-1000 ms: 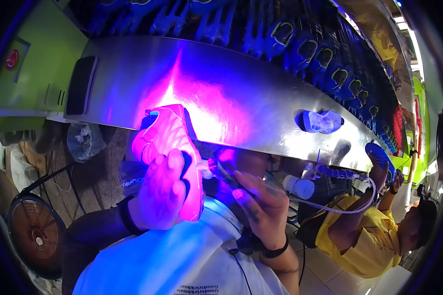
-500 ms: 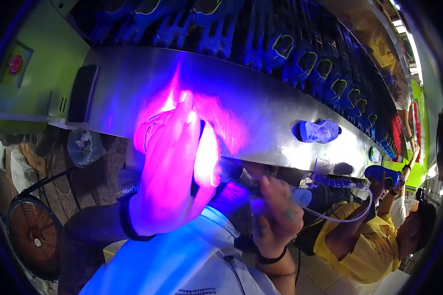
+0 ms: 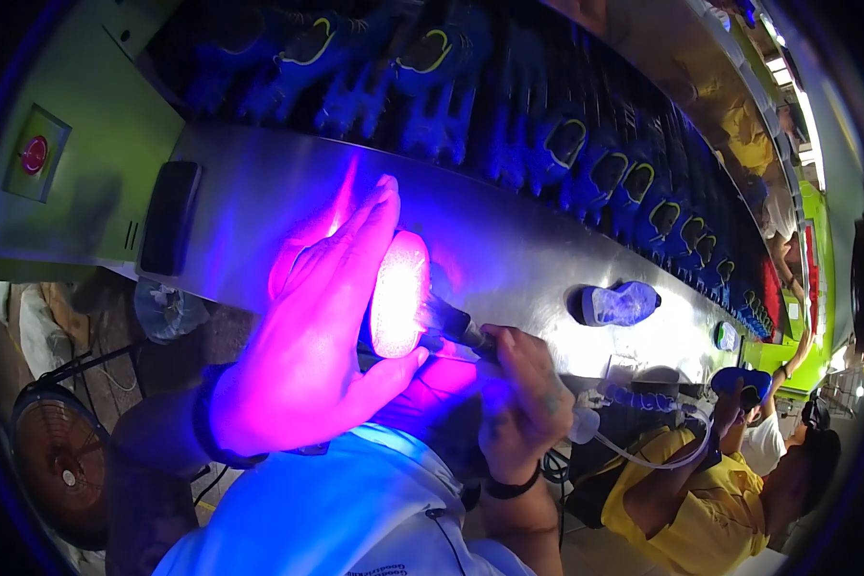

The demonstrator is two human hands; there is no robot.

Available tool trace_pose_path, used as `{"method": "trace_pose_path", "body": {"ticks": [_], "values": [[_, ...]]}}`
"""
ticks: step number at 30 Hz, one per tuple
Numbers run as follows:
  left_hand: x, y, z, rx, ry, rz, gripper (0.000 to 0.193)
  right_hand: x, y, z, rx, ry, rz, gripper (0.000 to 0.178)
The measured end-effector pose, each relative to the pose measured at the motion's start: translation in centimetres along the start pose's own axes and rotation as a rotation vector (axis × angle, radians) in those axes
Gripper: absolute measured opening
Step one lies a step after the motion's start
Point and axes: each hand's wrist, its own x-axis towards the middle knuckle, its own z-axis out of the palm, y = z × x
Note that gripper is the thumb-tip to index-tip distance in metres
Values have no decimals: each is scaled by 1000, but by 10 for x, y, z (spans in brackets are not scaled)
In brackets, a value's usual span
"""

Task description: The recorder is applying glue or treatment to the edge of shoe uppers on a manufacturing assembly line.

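Observation:
Bathed in violet-pink light, my left hand (image 3: 307, 336) is wrapped round a shoe, its fingers pointing up and its thumb below. The shoe's sole (image 3: 399, 293) glows almost white and faces right; the hand hides most of the upper. My right hand (image 3: 528, 389) grips the handle of a dark brush (image 3: 461, 324), whose head meets the sole's right edge; glare blurs its bristles. On the metal bench (image 3: 509, 278), to the right, lies a pale bluish sole-shaped piece (image 3: 622, 303).
Blue shoes with yellow-edged collars (image 3: 566, 142) line the dark rack behind the bench. A green cabinet (image 3: 77, 182) with a red button and a dark pad (image 3: 170, 219) stand left. A fan (image 3: 62, 470) sits lower left. At right, a co-worker in yellow (image 3: 686, 494) holds a blue shoe (image 3: 742, 384).
My left hand has turned with the shoe, so more of the sole's bright face shows. My right hand has shifted slightly up and left, still holding the brush against the sole. The whole view has shifted slightly.

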Motion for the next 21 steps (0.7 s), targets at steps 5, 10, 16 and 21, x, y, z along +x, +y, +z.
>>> {"method": "trace_pose_path", "body": {"ticks": [5, 10, 16, 21], "values": [[10, -44, -22, 303, -165, 73, 108, -33, 33, 33, 11, 32, 77, 32], [-25, -119, -24, 89, -341, 29, 116, -22, 21, 33, 137, 50, 317, 36], [-70, -82, -4, -222, -464, -33, 131, 20, -29, 7, 191, -60, 248, 36], [-70, -66, -10, -237, -470, 46, 132, 20, -43, 0, 147, -98, 365, 31]]}}
